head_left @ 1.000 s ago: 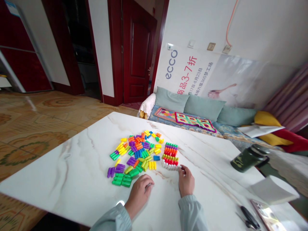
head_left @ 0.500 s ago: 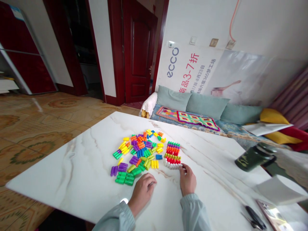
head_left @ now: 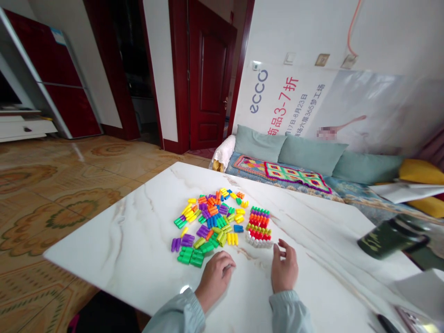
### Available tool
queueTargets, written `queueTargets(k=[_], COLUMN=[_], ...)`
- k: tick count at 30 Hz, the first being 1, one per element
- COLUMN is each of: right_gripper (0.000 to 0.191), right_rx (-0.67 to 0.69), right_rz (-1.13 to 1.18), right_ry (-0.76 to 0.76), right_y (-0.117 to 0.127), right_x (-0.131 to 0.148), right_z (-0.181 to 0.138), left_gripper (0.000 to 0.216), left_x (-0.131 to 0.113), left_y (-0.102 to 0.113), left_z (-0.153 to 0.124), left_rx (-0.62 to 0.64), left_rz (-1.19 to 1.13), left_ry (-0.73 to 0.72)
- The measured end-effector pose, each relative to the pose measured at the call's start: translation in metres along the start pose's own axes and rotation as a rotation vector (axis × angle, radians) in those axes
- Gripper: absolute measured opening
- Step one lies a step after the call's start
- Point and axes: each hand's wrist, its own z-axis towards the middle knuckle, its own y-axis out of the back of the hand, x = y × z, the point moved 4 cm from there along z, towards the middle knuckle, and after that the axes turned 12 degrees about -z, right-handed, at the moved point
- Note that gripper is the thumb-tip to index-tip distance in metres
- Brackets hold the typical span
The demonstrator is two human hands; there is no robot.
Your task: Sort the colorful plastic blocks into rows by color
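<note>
Fingers parted, the right hand sits just beside the white row of lined-up pieces; I can't tell whether the left hand, loosely curled towards the near edge of the table, holds anything. Beyond it I'm watching loose coloured pieces scattered towards the far corner.
</note>
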Motion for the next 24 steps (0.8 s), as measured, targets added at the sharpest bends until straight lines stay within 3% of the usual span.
queueTargets(k=[2,7,9,15,20,24], right_gripper=[0.050,0.040,0.038,0.033,0.033,0.033], right_rx=[0.032,0.404,0.491,0.513,0.512,0.520], right_rz=[0.068,0.227,0.202,-0.004,-0.038,-0.038], right_ry=[0.017,0.232,0.260,0.263,0.277,0.294], right_y=[-0.003,-0.033,-0.043,-0.051,-0.052,-0.054], right_x=[0.011,0.058,0.071,0.077,0.072,0.072], right_z=[-0.009,-0.040,-0.051,-0.063,-0.064,-0.066], left_gripper=[0.022,0.019,0.019,0.021,0.021,0.022], left_x=[0.000,0.000,-0.001,-0.001,-0.008,-0.023], left_y=[-0.001,-0.002,-0.002,-0.002,0.000,0.018], left_z=[0.000,0.000,0.000,0.000,-0.002,0.011], left_rx=[-0.008,-0.009,0.000,0.005,0.029,0.032], left_rz=[-0.006,0.001,0.003,0.019,0.027,0.027], left_ry=[0.000,0.005,0.007,-0.002,-0.016,-0.058])
